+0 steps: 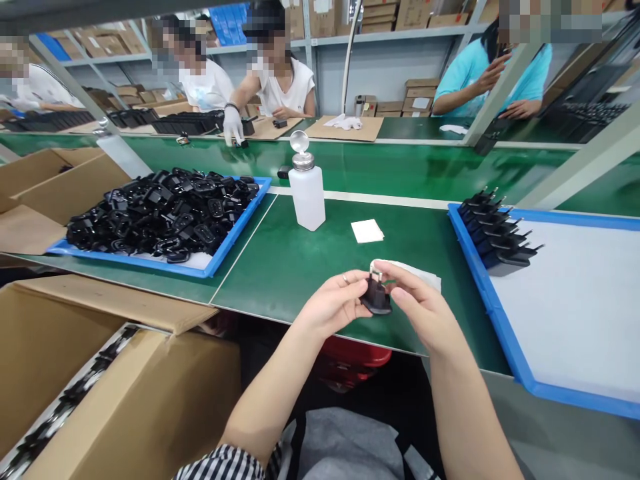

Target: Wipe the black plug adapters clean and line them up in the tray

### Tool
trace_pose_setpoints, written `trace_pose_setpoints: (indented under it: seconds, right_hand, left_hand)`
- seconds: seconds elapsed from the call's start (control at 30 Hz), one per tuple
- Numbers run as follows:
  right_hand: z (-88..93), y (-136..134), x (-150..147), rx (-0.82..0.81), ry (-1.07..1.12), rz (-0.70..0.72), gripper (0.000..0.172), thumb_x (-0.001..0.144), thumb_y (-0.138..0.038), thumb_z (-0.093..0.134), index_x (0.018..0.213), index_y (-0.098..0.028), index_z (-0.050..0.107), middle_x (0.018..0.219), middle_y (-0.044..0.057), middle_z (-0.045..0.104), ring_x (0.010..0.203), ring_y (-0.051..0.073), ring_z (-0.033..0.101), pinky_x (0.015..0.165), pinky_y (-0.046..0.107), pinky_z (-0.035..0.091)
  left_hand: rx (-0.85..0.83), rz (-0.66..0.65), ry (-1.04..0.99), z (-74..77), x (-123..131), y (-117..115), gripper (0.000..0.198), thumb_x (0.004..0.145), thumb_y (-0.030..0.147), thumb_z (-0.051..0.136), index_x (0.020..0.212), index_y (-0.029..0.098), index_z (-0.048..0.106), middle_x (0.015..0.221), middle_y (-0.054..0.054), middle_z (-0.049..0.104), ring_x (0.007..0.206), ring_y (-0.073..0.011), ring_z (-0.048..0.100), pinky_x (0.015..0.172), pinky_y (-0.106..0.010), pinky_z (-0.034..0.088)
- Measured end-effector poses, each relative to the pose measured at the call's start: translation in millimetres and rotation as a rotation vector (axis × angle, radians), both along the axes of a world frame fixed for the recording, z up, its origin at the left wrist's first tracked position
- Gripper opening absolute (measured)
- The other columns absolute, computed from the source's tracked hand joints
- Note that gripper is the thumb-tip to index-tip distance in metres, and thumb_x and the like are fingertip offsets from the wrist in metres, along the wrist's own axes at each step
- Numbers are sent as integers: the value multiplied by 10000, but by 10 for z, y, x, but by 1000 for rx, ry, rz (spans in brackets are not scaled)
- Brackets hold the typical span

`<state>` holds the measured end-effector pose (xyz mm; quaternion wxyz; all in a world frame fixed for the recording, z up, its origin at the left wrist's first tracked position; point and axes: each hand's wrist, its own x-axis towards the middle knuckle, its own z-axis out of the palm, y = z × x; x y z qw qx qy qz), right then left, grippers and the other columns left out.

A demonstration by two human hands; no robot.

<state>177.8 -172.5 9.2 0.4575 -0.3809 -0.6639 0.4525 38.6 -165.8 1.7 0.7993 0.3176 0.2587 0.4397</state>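
My left hand (pixel 334 300) is closed on a black plug adapter (pixel 377 298), pinched between thumb and fingers just above the bench's front edge. Its two metal prongs point upward. On the right side of the adapter is my right hand (pixel 421 303), thumb and fingers apart, the index fingertip at the prong tips. Whether that fingertip presses on them I cannot tell. Behind my right hand a white cloth or paper (pixel 425 275) lies on the green bench, partly hidden.
On the left, a blue-rimmed tray (pixel 213 267) carries a heap of black plastic parts (pixel 165 210). A white bottle (pixel 307 197) and a white paper square (pixel 367 231) lie ahead. A blue-edged tray (pixel 505 347) at right bears several upright adapters (pixel 495 233). Cardboard box (pixel 195 373) lower left; co-workers opposite.
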Motion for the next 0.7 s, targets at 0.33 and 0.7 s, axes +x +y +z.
trace_pose_setpoints:
  seconds: [0.33,0.7]
  right_hand:
    - [6,2,112,115,-31,-97,142,638,-299,610,760,-233,578,945,3,554,938,191,462,789,310,385]
    - [-261,-58,54,266,-397,-313,141,711,-328,498,785,-212,527,864,21,561,854,185,495,785,344,366]
  left_hand:
    - [345,300,607,105,-17,-63,186,701,299,473,837,171,466,809,-16,548,522,-64,511,436,-170,384]
    - [809,83,1174,-122,-122,-77,430,636,275,549,1045,215,433,1004,3,500,832,-112,490,705,-213,400]
